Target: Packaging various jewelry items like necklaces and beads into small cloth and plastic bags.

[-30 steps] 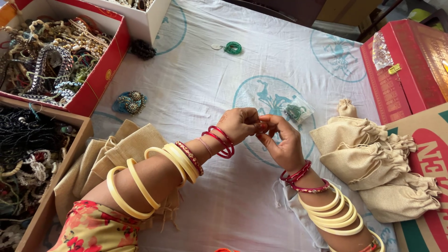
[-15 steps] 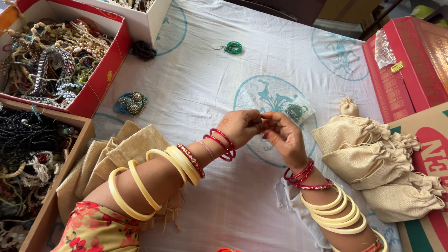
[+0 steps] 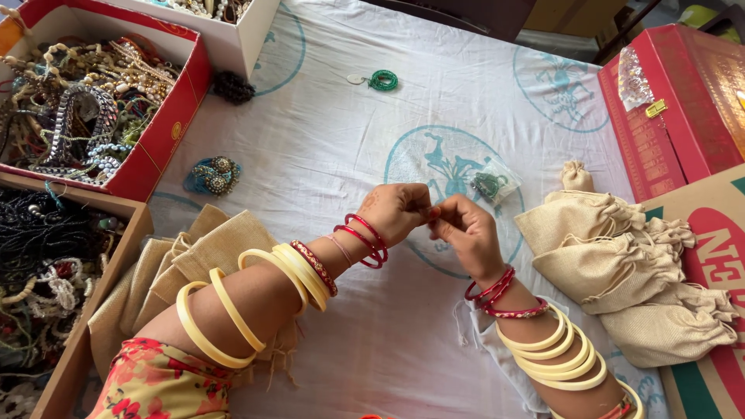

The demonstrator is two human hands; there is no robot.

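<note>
1. The left hand (image 3: pixel 400 211) reaches in from the near left, forearm slanting up toward the middle of the surface (image 3: pixel 326 147), which is covered by a white cloth with blue prints.
2. The right hand (image 3: pixel 466 233) comes in from the near right, wrist bent, so that the fingertips of both hands meet above the cloth.
3. Both grips are closed in a pinch on one small item between the fingertips; it is too small and too hidden to tell what it is.
4. Cream bangles (image 3: pixel 291 271) and red bangles (image 3: pixel 365 239) ring the left forearm and wrist; the right arm wears the same kinds.
5. A small clear packet (image 3: pixel 491 185) with a green piece inside lies on the cloth just beyond the right hand.
6. A heap of tan drawstring pouches (image 3: pixel 621 264) lies to the right, and flat tan pouches (image 3: pixel 202 248) lie partly under the left forearm.
7. A red box (image 3: pixel 167 124) full of mixed jewellery stands at the far left.
8. A coil of green beads (image 3: pixel 382 79) lies on the far part of the cloth.
</note>
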